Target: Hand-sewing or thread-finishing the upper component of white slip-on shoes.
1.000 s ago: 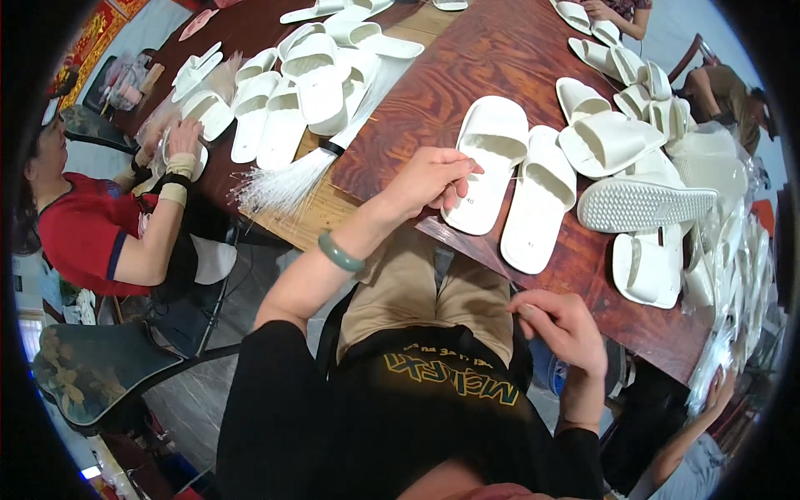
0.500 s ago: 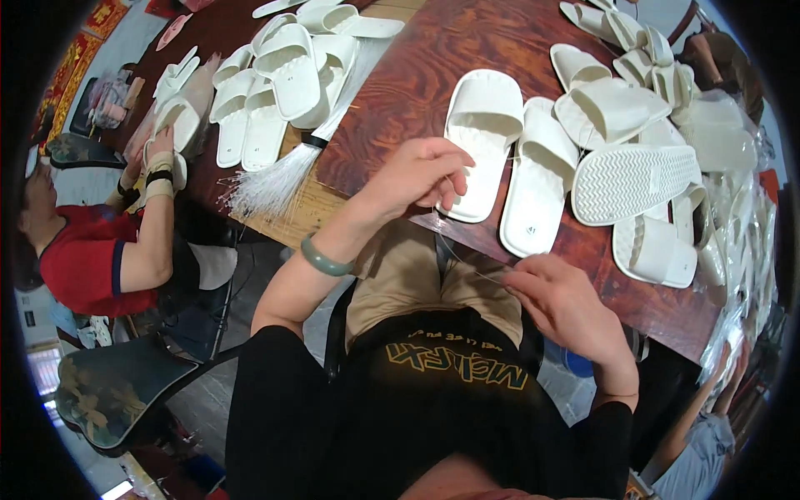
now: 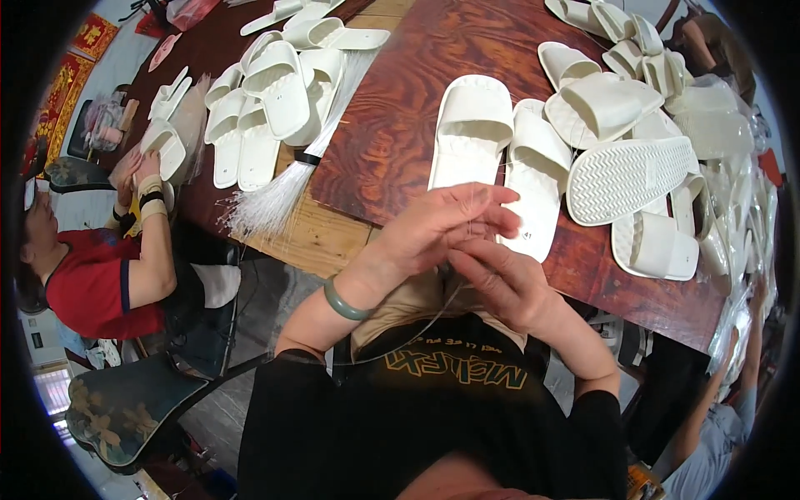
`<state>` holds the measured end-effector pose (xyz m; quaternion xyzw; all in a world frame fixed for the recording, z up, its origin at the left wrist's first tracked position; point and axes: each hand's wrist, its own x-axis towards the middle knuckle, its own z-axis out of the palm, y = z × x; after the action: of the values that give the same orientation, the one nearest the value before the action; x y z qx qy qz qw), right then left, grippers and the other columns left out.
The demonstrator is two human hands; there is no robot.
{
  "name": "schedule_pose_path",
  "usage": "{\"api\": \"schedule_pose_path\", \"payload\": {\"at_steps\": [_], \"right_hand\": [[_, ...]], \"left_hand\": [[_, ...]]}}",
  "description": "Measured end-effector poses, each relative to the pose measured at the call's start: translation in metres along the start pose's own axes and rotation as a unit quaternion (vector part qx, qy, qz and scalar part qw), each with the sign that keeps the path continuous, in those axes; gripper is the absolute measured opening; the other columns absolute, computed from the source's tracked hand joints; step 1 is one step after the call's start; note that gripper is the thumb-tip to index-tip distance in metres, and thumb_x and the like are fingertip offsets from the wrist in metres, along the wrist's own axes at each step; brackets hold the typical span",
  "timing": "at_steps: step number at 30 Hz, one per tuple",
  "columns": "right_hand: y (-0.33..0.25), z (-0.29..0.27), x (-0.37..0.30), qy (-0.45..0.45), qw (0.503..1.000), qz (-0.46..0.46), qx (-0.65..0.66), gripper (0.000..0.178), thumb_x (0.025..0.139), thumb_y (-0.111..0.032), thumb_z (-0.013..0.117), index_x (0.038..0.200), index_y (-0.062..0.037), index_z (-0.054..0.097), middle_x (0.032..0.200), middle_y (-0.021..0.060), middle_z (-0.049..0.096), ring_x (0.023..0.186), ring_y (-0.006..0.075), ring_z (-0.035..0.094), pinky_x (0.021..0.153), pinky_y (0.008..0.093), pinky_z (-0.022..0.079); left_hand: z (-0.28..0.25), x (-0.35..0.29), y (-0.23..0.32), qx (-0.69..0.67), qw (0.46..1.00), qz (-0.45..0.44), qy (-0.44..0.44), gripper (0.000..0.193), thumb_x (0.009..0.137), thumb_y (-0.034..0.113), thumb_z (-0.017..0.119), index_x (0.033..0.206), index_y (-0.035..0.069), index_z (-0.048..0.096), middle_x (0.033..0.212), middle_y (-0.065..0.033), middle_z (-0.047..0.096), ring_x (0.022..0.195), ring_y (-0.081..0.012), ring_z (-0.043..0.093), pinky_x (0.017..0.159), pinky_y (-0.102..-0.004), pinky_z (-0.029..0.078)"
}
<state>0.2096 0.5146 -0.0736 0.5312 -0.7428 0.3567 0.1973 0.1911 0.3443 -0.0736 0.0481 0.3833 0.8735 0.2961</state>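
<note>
Here, in the head view, the left hand (image 3: pixel 450 221) is bending its fingers loosely in front of the heel end of a white slipper (image 3: pixel 467 158), hiding that end from sight. The right hand (image 3: pixel 508 287) is meeting it from the other side, its fingers lying close together and pointing toward the left palm. A thin clear strand (image 3: pixel 436 320) is curving down from between the hands toward the left sleeve; whether either hand's fingertips are pinching it, I cannot tell, since the hands are overlapping. A 2nd white slipper (image 3: pixel 537 175) is lying just beside the 1st on the red-brown table (image 3: pixel 392 125).

To the right of this pair, an upturned slipper (image 3: pixel 633 179) is showing its zigzag tread, with more slippers crowding around it. To the left, a bundle of pale strands (image 3: pixel 267 204) is fanning out below a black band (image 3: pixel 307 157), near a heap of white slippers (image 3: pixel 275 92). A co-worker in a red shirt (image 3: pixel 108 287) is handling a slipper there.

As for writing, yellow-outlined lettering (image 3: pixel 458 371) is running upside down across the wearer's black shirt (image 3: pixel 433 417), small dark printed marks are showing on several insoles, and gold characters are standing out on red wall hangings (image 3: pixel 92 37).
</note>
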Motion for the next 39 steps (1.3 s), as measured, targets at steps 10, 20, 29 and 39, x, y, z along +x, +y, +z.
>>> {"api": "schedule_pose_path", "payload": {"at_steps": [10, 20, 29, 39], "right_hand": [[0.008, -0.001, -0.017, 0.066, 0.970, 0.212, 0.098, 0.026, 0.075, 0.011, 0.062, 0.100, 0.0032, 0.062, 0.094, 0.0147, 0.060, 0.077, 0.0265, 0.063, 0.066, 0.0309, 0.052], [0.020, -0.040, -0.022, 0.108, 0.949, 0.264, 0.137, 0.012, 0.085, 0.004, 0.052, 0.093, 0.0035, 0.061, 0.083, 0.0134, 0.062, 0.077, 0.0223, 0.061, 0.069, 0.0303, 0.049], [0.089, -0.019, -0.019, 0.064, 0.937, 0.330, 0.096, 0.015, 0.090, -0.009, 0.049, 0.087, 0.0040, 0.056, 0.086, 0.0160, 0.060, 0.078, 0.0273, 0.058, 0.072, 0.0326, 0.046], [0.098, 0.003, -0.005, -0.064, 0.941, 0.310, 0.122, 0.018, 0.083, -0.012, 0.052, 0.072, 0.0017, 0.055, 0.071, 0.0200, 0.053, 0.071, 0.0363, 0.053, 0.064, 0.0431, 0.040]], "left_hand": [[-0.030, 0.024, -0.003, -0.125, 0.980, 0.092, 0.124, 0.029, 0.099, 0.025, 0.040, 0.109, -0.001, 0.046, 0.070, 0.0021, 0.038, 0.069, -0.0132, 0.045, 0.073, -0.0330, 0.046], [-0.037, 0.037, 0.021, 0.273, 0.950, 0.069, 0.132, 0.024, 0.096, 0.016, 0.045, 0.108, -0.002, 0.054, 0.072, -0.0015, 0.049, 0.066, -0.0116, 0.048, 0.062, -0.0268, 0.044], [-0.041, 0.077, -0.007, 0.720, 0.597, 0.262, 0.236, 0.024, 0.083, 0.003, 0.048, 0.106, 0.005, 0.057, 0.100, -0.0142, 0.058, 0.088, -0.0363, 0.058, 0.071, -0.0437, 0.048], [-0.038, 0.064, 0.000, 0.763, 0.567, 0.215, 0.224, 0.019, 0.083, 0.003, 0.049, 0.099, 0.008, 0.058, 0.090, -0.0122, 0.064, 0.082, -0.0340, 0.061, 0.065, -0.0427, 0.049]]}}
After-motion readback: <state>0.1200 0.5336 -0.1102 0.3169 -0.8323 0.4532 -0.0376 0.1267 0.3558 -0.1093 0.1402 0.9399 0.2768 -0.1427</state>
